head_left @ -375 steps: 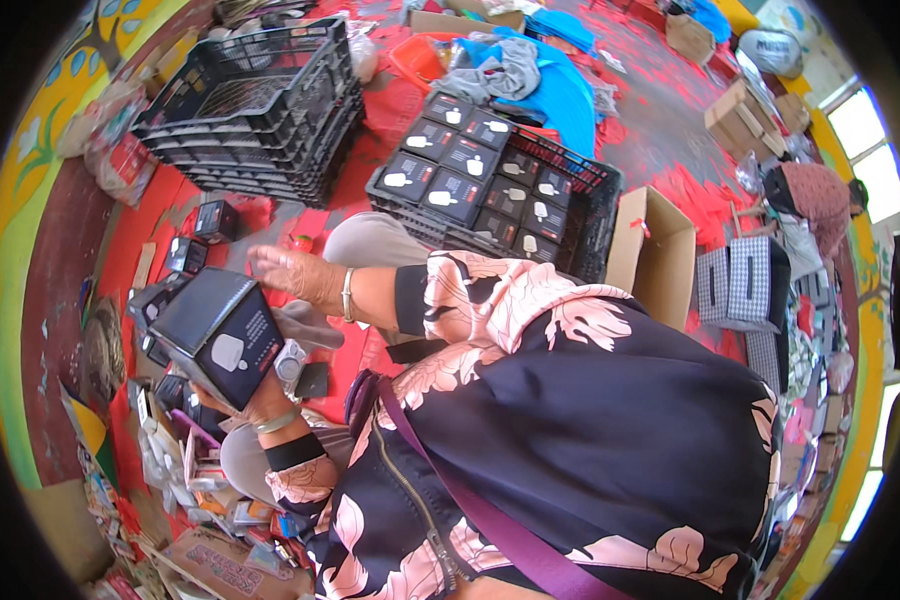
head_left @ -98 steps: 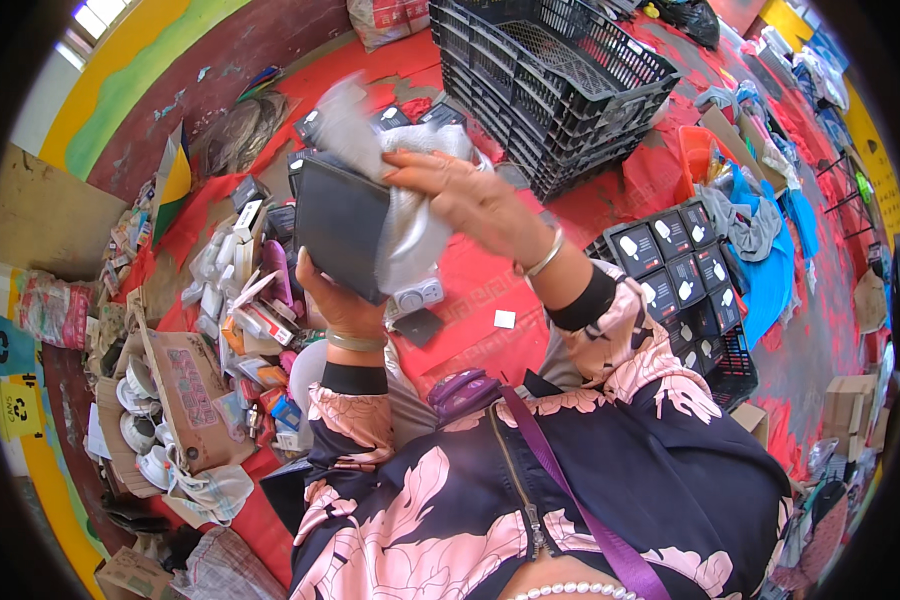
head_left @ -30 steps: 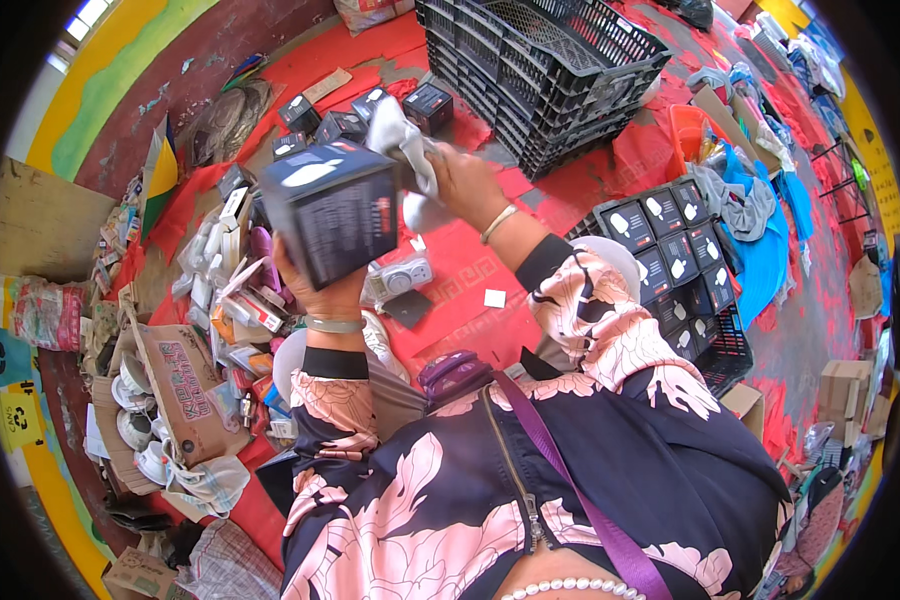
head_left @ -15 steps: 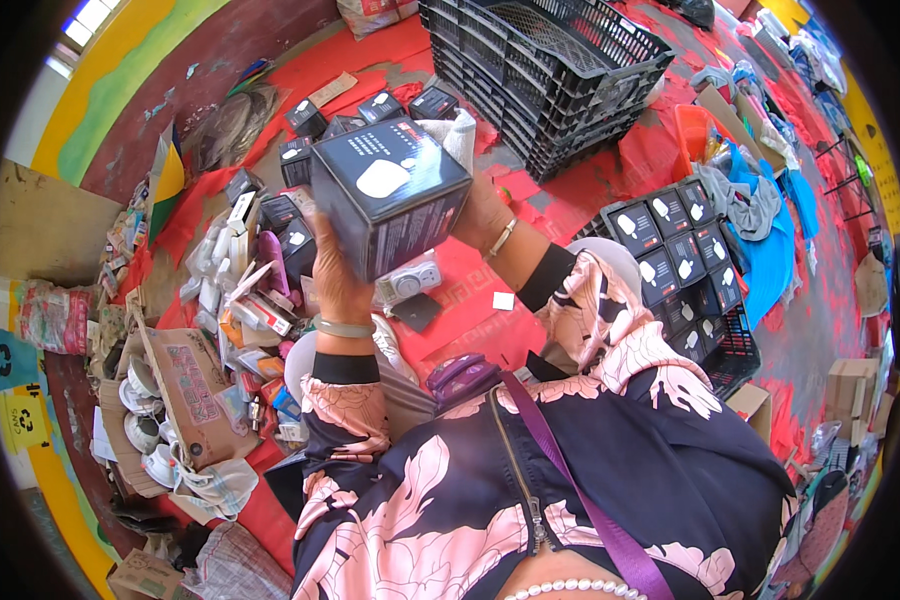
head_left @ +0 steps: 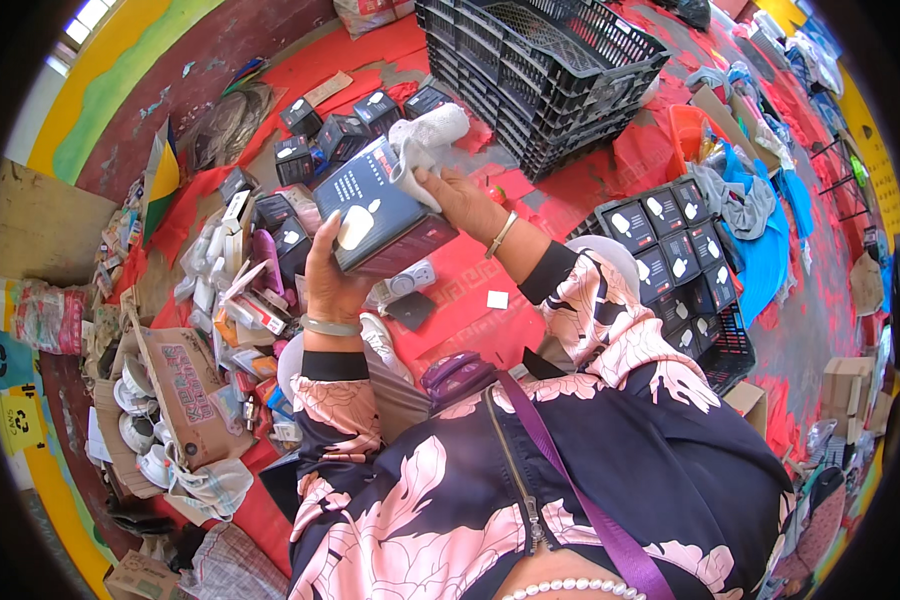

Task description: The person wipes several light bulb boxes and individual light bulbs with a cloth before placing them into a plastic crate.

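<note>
Both forearms extend forward and upward from the torso, elbows bent. The left hand [head_left: 328, 285] is raised, palm forward, fingers and thumb curled in a closed grip, a bangle at the wrist. The right hand [head_left: 462, 200] angles in from the right, fingers pressed flat, a bracelet on its wrist.

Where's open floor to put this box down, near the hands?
The left hand and right hand hold the dark box. Bare red mat lies between the empty black crate and the crate of small boxes. Left of the hands, loose boxes and packets crowd the floor.
</note>
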Demonstrator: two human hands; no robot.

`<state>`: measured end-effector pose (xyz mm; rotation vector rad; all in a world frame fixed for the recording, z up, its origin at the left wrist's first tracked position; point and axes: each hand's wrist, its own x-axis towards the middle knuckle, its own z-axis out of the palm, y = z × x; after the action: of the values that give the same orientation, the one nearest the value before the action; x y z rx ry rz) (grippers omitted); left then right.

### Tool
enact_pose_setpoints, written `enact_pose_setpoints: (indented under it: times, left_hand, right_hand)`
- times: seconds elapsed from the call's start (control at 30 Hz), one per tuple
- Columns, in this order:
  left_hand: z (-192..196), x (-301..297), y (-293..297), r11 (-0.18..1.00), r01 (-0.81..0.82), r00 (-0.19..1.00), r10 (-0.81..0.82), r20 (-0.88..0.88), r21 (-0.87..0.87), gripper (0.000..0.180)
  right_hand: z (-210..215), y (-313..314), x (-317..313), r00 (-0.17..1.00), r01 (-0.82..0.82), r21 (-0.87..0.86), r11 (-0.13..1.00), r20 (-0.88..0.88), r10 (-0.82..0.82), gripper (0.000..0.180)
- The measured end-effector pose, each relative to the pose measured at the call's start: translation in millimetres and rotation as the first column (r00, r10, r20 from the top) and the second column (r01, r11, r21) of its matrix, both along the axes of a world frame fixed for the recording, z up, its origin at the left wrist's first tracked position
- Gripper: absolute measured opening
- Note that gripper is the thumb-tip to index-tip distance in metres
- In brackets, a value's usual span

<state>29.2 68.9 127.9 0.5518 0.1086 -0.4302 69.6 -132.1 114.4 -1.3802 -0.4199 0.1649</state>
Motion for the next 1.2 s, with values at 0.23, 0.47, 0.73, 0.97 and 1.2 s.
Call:
enact_pose_setpoints:
  times: [0.23,0.47,0.73,0.97,1.2]
  left_hand:
    - [-45,-8,9,0.944,-0.12,0.964,0.037,0.264,0.307,0.043]
    - [-14,-8,-11,0.973,-0.169,0.978,0.185,0.093,-0.158,0.042]
    - [-12,-8,14,0.937,-0.286,0.934,0.32,0.159,-0.202,0.053]
    - [-14,-12,-19,0.979,-0.169,0.983,0.175,0.047,-0.116,0.063]
    - [-8,-1,2,0.942,-0.206,0.954,0.253,0.159,-0.263,0.067]
  right_hand:
    - [18,-4,12,0.984,0.157,-0.042,0.987,-0.079,-0.16,0.056]
    - [-83,-22,67,0.917,0.301,-0.162,0.94,-0.22,-0.332,0.044]
    - [26,-23,25,0.96,0.273,0.146,0.951,-0.108,-0.259,0.034]
    - [36,24,-20,0.667,0.449,-0.227,0.864,0.728,-0.156,0.052]
    - [-14,-11,9,0.944,0.303,-0.713,0.633,0.315,-0.097,0.045]
